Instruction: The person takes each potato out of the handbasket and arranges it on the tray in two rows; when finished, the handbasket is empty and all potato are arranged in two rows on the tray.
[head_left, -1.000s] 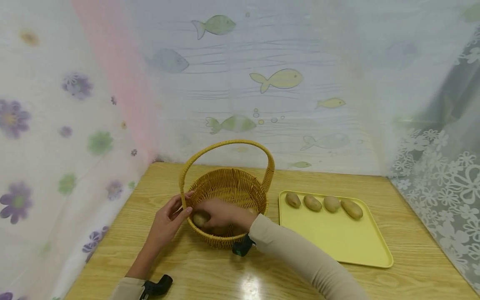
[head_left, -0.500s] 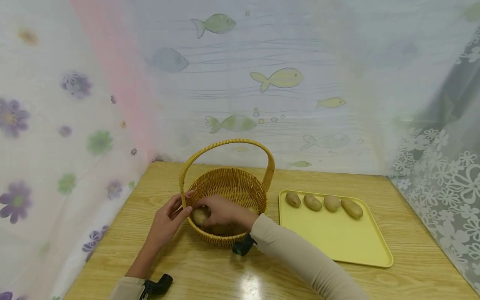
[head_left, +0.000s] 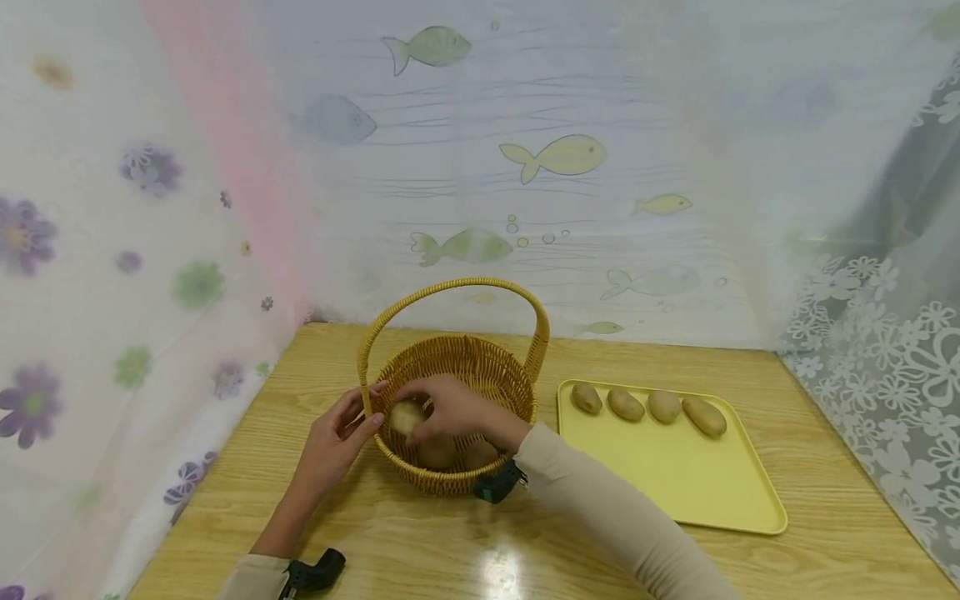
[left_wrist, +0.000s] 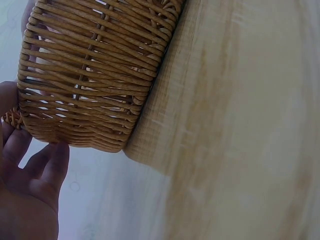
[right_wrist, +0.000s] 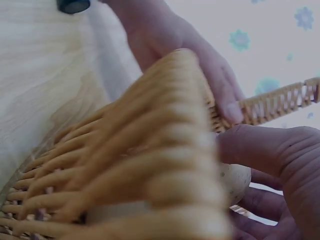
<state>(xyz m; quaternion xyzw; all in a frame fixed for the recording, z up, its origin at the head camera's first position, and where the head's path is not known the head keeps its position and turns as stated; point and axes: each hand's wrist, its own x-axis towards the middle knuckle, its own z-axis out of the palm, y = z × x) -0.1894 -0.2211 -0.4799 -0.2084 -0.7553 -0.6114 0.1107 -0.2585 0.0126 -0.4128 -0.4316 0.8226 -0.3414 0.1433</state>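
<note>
A wicker basket (head_left: pixel 468 350) with a tall arched handle stands on the table. My left hand (head_left: pixel 333 442) grips its left side at the foot of the handle; in the left wrist view, fingers of the left hand (left_wrist: pixel 32 185) press against the woven wall (left_wrist: pixel 95 75). Inside the basket, my right hand (head_left: pixel 457 408) holds a potato (head_left: pixel 406 417) between thumb and fingers, near the left rim. More potatoes (head_left: pixel 437 452) lie on the basket floor below the hand. The right wrist view shows the held potato (right_wrist: pixel 235 182) partly hidden behind the blurred rim.
To the right of the basket lies a yellow tray (head_left: pixel 667 483), with several potatoes (head_left: pixel 625 405) in a row along its far edge. The wooden table (head_left: pixel 420 550) backs onto a fish-patterned curtain (head_left: pixel 465 167). Floral sheets hang on both sides.
My right hand has raised the potato from the basket's floor and drawn back slightly to the right, uncovering potatoes below. The left hand has stayed on the basket.
</note>
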